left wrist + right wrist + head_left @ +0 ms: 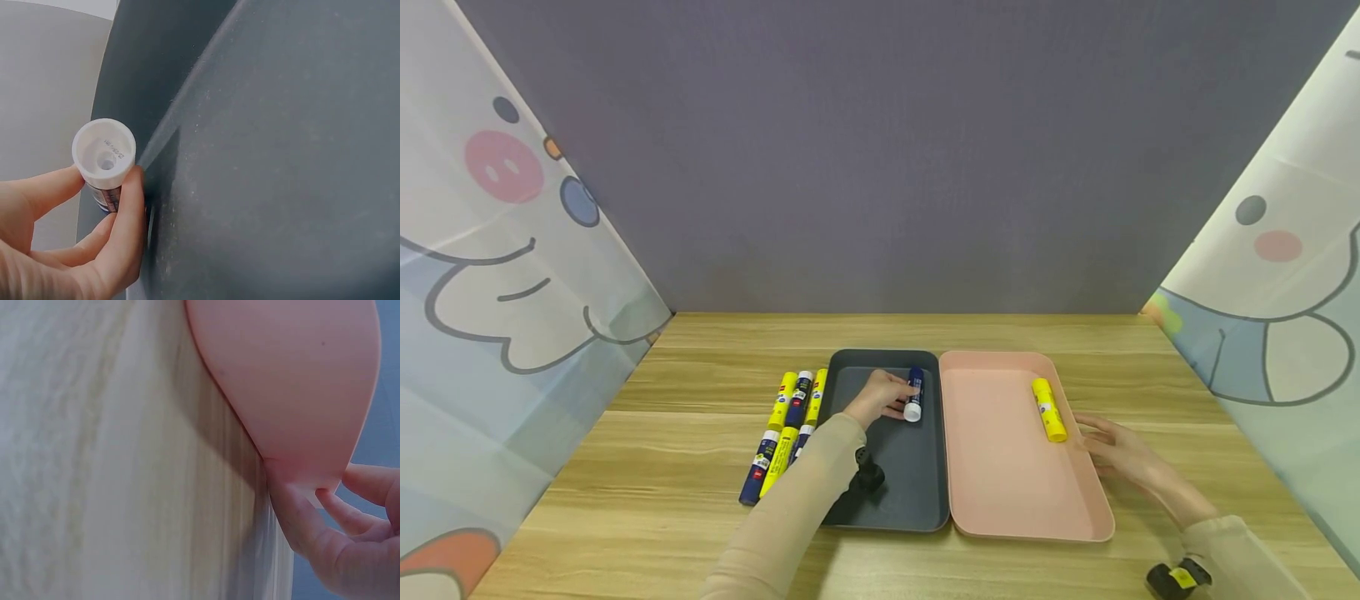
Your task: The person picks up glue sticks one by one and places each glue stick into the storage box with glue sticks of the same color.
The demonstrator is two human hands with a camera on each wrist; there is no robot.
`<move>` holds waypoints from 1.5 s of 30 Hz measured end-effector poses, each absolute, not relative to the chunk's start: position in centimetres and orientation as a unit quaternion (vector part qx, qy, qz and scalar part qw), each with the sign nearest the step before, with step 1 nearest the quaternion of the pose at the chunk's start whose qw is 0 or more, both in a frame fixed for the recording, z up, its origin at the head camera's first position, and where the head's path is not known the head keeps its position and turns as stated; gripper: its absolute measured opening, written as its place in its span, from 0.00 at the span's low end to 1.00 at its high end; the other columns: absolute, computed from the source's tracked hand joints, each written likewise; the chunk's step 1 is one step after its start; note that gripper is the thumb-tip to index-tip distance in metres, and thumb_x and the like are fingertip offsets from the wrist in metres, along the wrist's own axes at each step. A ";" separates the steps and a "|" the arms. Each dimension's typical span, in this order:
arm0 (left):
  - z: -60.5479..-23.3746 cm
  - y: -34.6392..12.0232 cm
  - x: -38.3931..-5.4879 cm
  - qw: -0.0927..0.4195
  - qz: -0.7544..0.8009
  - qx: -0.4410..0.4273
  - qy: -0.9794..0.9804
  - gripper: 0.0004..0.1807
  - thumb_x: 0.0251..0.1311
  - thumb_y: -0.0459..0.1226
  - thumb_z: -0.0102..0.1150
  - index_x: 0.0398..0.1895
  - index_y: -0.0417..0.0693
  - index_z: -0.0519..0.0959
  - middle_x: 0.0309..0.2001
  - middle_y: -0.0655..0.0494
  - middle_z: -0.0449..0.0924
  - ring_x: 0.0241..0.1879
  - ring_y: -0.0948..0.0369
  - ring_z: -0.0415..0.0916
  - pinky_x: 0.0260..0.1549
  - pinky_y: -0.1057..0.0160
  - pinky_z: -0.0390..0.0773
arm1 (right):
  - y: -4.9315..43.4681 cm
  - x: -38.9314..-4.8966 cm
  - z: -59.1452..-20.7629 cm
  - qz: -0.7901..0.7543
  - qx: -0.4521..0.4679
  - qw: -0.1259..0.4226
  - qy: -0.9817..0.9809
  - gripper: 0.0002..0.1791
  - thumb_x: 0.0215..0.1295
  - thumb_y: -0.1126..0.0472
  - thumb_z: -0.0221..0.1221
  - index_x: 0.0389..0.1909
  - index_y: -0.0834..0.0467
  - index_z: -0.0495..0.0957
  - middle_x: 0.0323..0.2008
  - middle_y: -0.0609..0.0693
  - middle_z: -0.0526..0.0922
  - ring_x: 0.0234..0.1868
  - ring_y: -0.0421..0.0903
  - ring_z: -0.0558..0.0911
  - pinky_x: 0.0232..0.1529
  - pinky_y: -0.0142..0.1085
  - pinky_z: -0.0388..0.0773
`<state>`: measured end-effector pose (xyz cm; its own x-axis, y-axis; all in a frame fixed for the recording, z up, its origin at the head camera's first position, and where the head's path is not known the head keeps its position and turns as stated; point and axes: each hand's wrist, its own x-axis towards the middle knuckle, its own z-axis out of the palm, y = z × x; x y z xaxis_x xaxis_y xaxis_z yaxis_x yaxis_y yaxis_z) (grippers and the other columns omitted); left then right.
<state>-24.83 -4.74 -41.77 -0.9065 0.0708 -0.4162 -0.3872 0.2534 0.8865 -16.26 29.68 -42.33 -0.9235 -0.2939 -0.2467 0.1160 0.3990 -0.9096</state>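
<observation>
Cream sleeve [790, 508], left hand [880, 398] with blue glue stick [915, 387] between fingertips [132, 181], relaxed right hand [1120, 452] against pink tray [992, 467]

- Grey tray [910, 483] is showing matt, faintly speckled plastic.
- Pink tray [996, 475] is looking smooth, matt plastic.
- Blue stick [914, 400] is showing smooth plastic.
- Tabletop [632, 467] is showing wood grain.
- Sleeve [793, 508] is looking like matt cloth.

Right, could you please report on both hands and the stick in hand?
Left hand pinching blue stick by right wall of dark tray. Right hand touching outer side of pink tray. No obstruction visible.
</observation>
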 end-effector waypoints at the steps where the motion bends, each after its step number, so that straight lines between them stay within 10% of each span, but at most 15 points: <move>1: -41.8 -4.7 -24.8 0.189 0.601 -0.103 0.769 0.21 0.51 0.32 0.60 0.47 0.29 0.71 0.33 0.43 0.73 0.27 0.55 0.76 0.28 0.59 0.79 | 29.7 -16.3 -42.3 -0.546 -0.054 0.188 0.815 0.35 0.65 0.59 0.48 0.62 0.75 0.45 0.54 0.77 0.61 0.50 0.63 0.71 0.43 0.47 0.75; 45: -35.7 -7.1 -22.3 0.153 0.476 0.035 0.865 0.14 0.56 0.38 0.54 0.42 0.39 0.76 0.36 0.40 0.78 0.31 0.48 0.77 0.24 0.62 0.78 | 29.8 -16.3 -42.4 -0.550 -0.052 0.190 0.811 0.35 0.65 0.59 0.49 0.62 0.75 0.45 0.55 0.78 0.59 0.50 0.62 0.72 0.42 0.44 0.76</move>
<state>-22.35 -7.12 -35.73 -0.9507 0.2063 -0.2314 -0.0853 0.5435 0.8351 -16.31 29.76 -42.36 -0.9224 -0.2937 -0.2508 0.1244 0.3886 -0.9129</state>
